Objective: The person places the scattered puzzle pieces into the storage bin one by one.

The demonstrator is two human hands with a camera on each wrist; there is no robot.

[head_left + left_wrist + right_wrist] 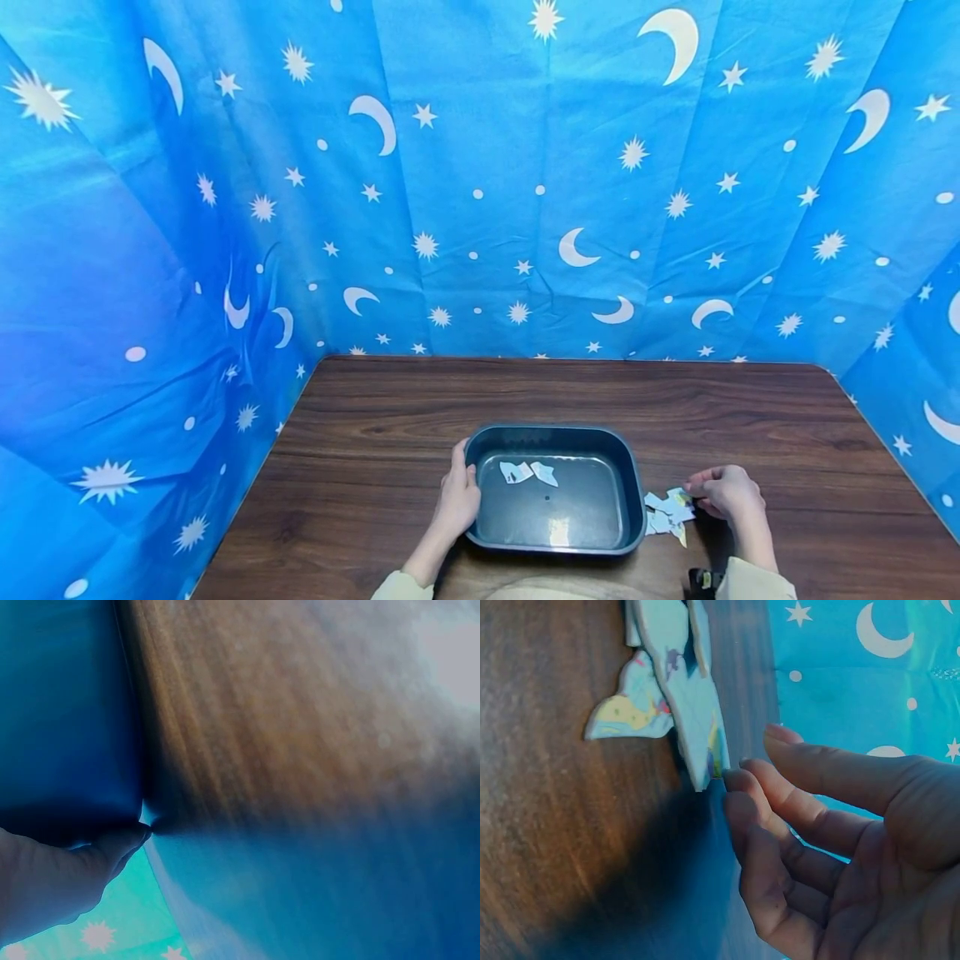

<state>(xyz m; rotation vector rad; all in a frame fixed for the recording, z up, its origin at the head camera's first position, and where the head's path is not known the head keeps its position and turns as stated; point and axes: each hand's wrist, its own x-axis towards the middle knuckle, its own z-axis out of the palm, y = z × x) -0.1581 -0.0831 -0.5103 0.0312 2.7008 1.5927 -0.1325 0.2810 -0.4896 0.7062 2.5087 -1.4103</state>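
A dark blue-grey rectangular plastic tray (551, 550) stands on the wooden table. My left hand (457, 496) grips its left wall, thumb at the rim; in the left wrist view the hand (60, 877) shows at the tray's edge. Inside lie two pale puzzle pieces (515, 473), side by side near the back left. Against the tray's right side is a loose, overlapping heap of pale blue puzzle pieces (660, 521) with bits of yellow print. My right hand (727, 492) is at the heap's right edge. In the right wrist view its bent fingertips are beside a piece (690, 712), thumb apart, nothing between them.
The brown wood-grain table (360, 417) reaches back to a blue cloth (480, 208) with white moons and stars, hung behind and at both sides. A small black object (703, 581) is by the right sleeve (753, 581).
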